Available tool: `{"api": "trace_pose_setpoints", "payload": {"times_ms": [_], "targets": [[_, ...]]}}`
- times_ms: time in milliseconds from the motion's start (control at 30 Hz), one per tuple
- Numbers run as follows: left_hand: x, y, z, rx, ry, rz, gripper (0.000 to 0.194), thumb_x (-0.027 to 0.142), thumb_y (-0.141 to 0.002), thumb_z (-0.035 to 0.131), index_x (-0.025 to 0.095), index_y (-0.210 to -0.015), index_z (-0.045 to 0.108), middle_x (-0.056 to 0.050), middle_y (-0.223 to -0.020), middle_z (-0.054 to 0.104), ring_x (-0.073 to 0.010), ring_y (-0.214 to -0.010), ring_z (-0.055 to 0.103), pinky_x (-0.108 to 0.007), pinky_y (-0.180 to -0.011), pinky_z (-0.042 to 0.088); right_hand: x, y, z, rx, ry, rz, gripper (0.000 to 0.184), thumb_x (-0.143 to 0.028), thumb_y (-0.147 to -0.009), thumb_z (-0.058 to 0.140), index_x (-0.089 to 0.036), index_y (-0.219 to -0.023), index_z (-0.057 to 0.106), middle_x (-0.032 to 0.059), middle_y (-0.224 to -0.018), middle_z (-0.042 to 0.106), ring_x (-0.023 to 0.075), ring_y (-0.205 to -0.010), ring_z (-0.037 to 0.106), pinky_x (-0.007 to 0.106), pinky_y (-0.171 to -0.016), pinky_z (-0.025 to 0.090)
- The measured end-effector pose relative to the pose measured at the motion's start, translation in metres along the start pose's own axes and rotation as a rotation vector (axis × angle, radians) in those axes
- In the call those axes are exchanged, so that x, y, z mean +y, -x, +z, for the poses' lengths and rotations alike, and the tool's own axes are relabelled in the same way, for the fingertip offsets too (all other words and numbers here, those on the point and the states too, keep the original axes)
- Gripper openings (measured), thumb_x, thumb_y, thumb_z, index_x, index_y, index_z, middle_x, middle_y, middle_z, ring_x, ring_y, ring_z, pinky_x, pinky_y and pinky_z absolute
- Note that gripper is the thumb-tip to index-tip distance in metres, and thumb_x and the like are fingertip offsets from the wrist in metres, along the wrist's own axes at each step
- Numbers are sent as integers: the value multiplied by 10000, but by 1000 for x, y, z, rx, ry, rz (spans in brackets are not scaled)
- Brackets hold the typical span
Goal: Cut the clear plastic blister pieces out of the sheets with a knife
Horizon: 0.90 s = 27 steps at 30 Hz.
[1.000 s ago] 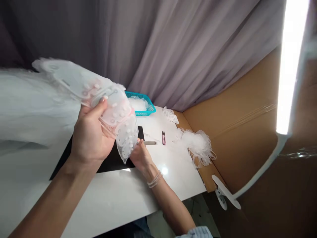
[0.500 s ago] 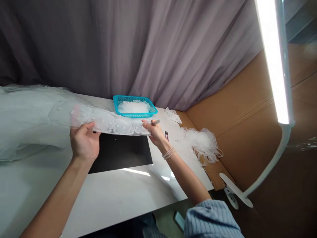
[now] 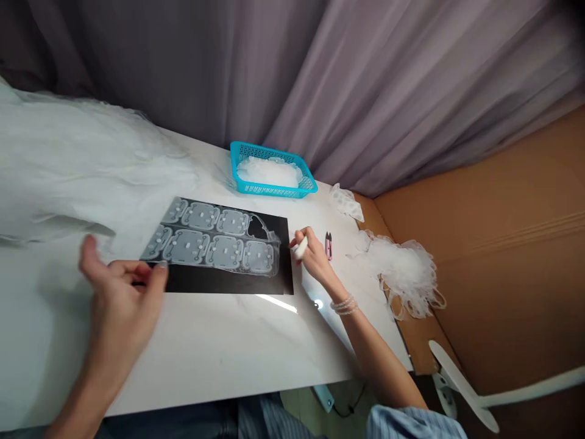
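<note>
Strip: a translucent strip [image 3: 219, 238] of moulded oval pads is laid flat on a black mat [image 3: 219, 281], in two rows, with its right end lying across the mat's upper right part.

Mat: it is set on a white table [image 3: 219, 350].

Left hand: [image 3: 121, 286] it is blurred by motion, with the thumb raised and the fingers curled at the strip's lower left corner; whether the strip is gripped cannot be told.

Right hand: [image 3: 313, 256] the fingers are closed round a white pen-like tool [image 3: 300, 247], just off the mat's right edge.

Step in hand: the strip is being laid out on the mat.

Around: pink snips [image 3: 328, 246] are placed just beside the right hand; a teal basket [image 3: 274, 193] of tulle stands beyond the mat; a tulle heap [image 3: 402, 274] lies to the right.
</note>
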State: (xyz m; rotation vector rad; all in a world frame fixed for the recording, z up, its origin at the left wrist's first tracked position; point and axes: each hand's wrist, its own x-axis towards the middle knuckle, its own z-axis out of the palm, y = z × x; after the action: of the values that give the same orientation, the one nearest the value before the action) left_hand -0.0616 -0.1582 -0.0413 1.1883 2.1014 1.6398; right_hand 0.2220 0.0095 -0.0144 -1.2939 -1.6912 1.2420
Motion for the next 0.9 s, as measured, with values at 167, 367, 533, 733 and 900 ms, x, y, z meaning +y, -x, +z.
{"api": "trace_pose_setpoints", "payload": {"times_ms": [167,367,533,733,900], "targets": [[59,54,55,-475,-477,534,514,279,-946,483,147,-1441,525,-237,-1391,623,-384,-1286,599,-549,-998,552,-27,6,-8,-100,174,-209,401,-533,-1027,407,-243,-1144,658,-13,-815,570,131,-722,590,254,-653,546],[61,86,87,-520,-710,528,598,352,-946,552,3,-1431,520,-367,-1546,387,-456,-1430,433,-590,-1114,450,-30,14,13,-184,146,-287,250,-394,-981,602,-233,-1140,708,45,-982,737,171,-855,686,320,-763,561],[54,93,82,-540,-671,494,658,344,-924,610,52,-1493,458,-380,-1569,327,-488,-1442,383,-638,-1145,394,-17,27,18,-330,237,-401,166,-287,-996,579,-225,-1003,733,45,-912,755,177,-818,698,353,-752,576],[58,98,80,-571,-657,465,704,314,-893,655,61,-1507,422,-383,-1591,274,-499,-1461,336,-657,-1159,364,-7,41,18,-422,339,-594,186,-167,-1003,535,-217,-1125,666,83,-973,740,193,-861,689,359,-744,582],[53,96,78,-565,-695,528,703,396,-926,603,56,-1509,405,-389,-1590,269,-506,-1448,356,-655,-1139,379,-7,40,21,-402,398,-693,174,-128,-981,566,-181,-1119,659,79,-932,728,180,-803,678,324,-686,567]]}}
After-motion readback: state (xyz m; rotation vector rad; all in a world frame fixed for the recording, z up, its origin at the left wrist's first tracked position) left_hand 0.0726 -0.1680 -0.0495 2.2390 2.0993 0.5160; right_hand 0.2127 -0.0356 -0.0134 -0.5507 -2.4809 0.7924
